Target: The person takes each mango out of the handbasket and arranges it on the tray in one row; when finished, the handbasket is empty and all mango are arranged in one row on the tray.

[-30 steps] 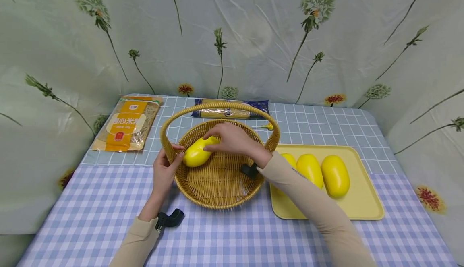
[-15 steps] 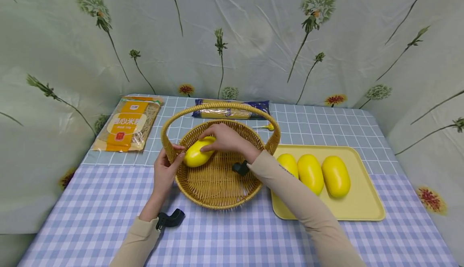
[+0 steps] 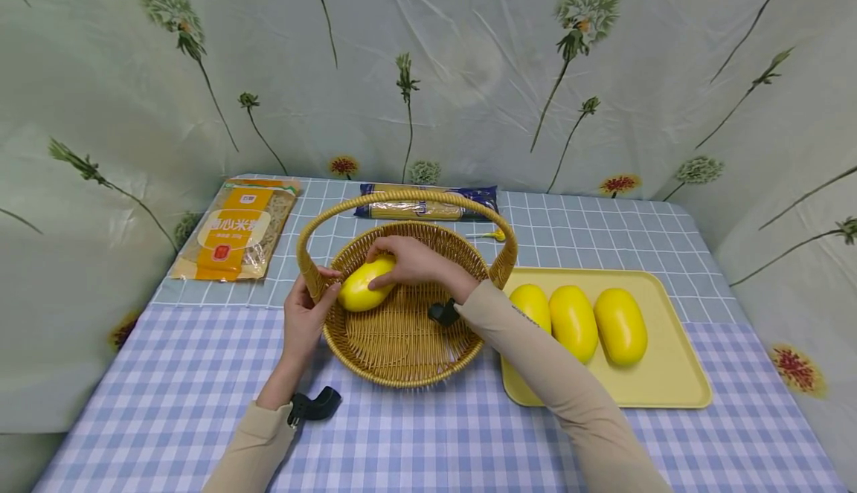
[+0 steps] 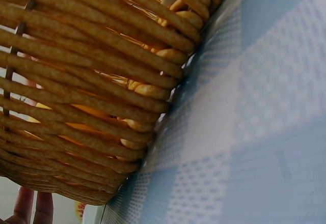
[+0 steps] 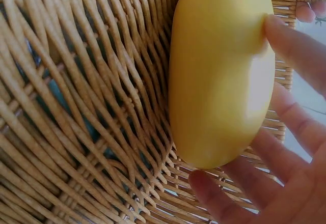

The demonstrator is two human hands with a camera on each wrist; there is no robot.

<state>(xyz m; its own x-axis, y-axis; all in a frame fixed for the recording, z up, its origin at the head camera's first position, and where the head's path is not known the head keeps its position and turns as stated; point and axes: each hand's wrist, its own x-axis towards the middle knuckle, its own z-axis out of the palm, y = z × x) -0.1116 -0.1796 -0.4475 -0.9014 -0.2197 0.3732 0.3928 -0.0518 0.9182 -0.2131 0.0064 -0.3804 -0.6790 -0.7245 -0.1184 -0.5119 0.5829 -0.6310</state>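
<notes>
A round wicker basket (image 3: pixel 403 352) with a tall arched handle (image 3: pixel 428 195) stands on the table. Inside, at its left wall, lies a yellow oblong fruit (image 3: pixel 361 291), smooth and glossy. My right hand (image 3: pixel 413 261) reaches under the handle and holds the fruit, thumb on the near side and fingers on the far side. In the right wrist view the fingers surround one end of the fruit (image 5: pixel 219 81). At the left, my left hand (image 3: pixel 308 318) grips the basket rim by the handle's foot. The left wrist view shows mostly the basket's outer weave (image 4: pixel 86 81).
Several yellow fruits, among them one at the right (image 3: pixel 620 326), lie on a yellow tray (image 3: pixel 676 374), partly behind my right sleeve. A pack of noodles (image 3: pixel 234 229) lies back left. Behind the basket are a long blue pack (image 3: pixel 428 210) and a small yellow item (image 3: pixel 498 234).
My right hand has shifted slightly left and then a little toward me on the fruit, its forearm following. The left hand and basket have stayed in place.
</notes>
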